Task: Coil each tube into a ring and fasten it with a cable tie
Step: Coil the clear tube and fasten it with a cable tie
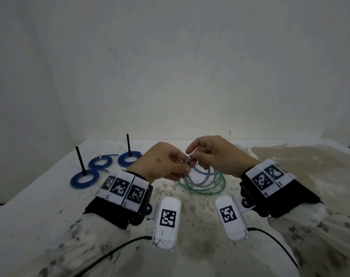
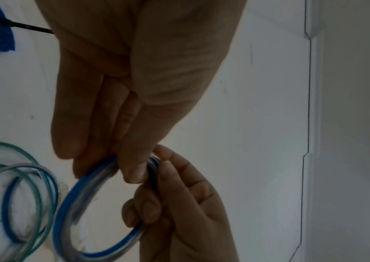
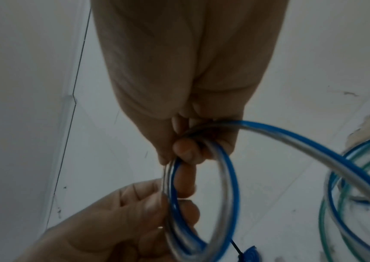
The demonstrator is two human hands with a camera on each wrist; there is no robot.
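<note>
Both hands pinch the blue-striped tube (image 1: pixel 190 159) mid-frame: left hand (image 1: pixel 162 162) and right hand (image 1: pixel 216 154) curled round one small loop, slack trailing below onto the table (image 1: pixel 190 206).

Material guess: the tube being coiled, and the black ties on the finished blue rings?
Tube: likely soft clear plastic, maybe PVC or silicone, glossy, with a blue stripe; it bends into a tight loop between the left hand and right hand without kinking. Cable ties: stiff matte black, probably nylon; their tails stand upright.
</note>
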